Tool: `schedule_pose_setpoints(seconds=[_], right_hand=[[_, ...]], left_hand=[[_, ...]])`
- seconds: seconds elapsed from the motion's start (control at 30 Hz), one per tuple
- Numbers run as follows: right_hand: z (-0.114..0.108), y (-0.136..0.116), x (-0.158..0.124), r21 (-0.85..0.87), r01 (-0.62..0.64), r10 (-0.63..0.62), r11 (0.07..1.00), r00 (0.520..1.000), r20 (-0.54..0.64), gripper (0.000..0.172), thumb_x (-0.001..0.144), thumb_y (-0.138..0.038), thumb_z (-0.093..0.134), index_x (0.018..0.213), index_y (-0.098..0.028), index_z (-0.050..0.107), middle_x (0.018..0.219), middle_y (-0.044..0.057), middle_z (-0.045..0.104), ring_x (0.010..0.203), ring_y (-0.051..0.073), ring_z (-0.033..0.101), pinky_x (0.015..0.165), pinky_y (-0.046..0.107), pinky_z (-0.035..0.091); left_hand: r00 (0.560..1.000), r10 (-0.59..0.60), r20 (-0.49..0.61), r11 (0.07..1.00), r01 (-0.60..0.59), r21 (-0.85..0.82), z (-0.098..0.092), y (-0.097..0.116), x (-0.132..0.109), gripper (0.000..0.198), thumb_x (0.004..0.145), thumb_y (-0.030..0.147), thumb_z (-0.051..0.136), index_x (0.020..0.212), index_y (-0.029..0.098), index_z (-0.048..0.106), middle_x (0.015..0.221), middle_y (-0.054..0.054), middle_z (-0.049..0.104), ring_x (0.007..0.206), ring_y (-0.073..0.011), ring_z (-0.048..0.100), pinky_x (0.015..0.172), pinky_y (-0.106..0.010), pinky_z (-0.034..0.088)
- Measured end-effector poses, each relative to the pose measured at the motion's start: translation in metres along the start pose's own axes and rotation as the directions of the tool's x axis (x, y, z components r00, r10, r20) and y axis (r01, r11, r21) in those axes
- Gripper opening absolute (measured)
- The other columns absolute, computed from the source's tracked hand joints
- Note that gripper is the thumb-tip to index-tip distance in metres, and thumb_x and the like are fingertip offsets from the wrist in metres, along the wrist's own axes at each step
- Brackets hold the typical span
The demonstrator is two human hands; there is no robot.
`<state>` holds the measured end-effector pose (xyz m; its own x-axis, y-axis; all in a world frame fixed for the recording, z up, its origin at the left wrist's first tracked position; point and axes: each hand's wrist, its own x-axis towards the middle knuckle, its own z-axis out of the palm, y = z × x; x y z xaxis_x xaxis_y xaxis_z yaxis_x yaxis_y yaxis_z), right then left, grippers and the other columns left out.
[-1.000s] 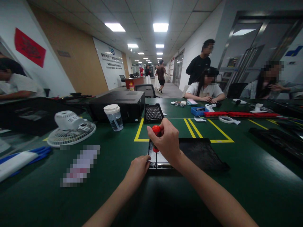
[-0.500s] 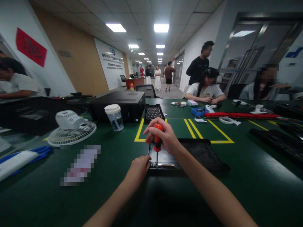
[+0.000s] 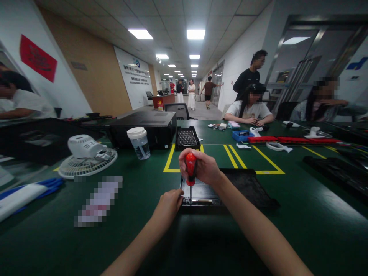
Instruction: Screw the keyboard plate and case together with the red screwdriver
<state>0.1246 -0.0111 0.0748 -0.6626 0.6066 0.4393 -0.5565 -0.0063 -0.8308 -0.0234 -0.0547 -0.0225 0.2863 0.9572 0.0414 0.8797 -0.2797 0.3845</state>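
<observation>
A screwdriver with a red and black handle stands upright, its dark shaft pointing down. My right hand has its fingers wrapped round the handle. The shaft meets the front left part of a flat black panel with raised edges, beside a shiny metal strip. Whatever lies under the tip is too small to make out. At the panel's left front corner, my left hand is closed on the edge, its fingertips partly hidden.
On the green table a clear cup and a white fan stand left, near a large black case. A black tray lies beyond my hands. Another black part is at right. People sit across.
My right hand has turned round the screwdriver handle, and its fingers have closed in on it. The left hand and panel stay put. In the background, people have shifted.
</observation>
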Motion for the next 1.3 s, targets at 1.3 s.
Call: schedule_pose_setpoints(seconds=[1.3], right_hand=[[-0.011,-0.009,-0.012,-0.11,-0.045,0.053,0.993,0.996,0.073,0.03,0.078,-0.043,0.053,0.091,-0.016,0.049,0.079,0.003,0.055,0.065,0.014,0.055,0.062,0.03,0.045]], left_hand=[[1.0,0.002,0.003,1.0,-0.002,0.006,0.001,0.001,0.001,0.025,0.083,0.02,0.042,0.099,0.021,0.061,0.097,-0.005,0.066,0.087,-0.0152,0.06,0.076,-0.023,0.041]])
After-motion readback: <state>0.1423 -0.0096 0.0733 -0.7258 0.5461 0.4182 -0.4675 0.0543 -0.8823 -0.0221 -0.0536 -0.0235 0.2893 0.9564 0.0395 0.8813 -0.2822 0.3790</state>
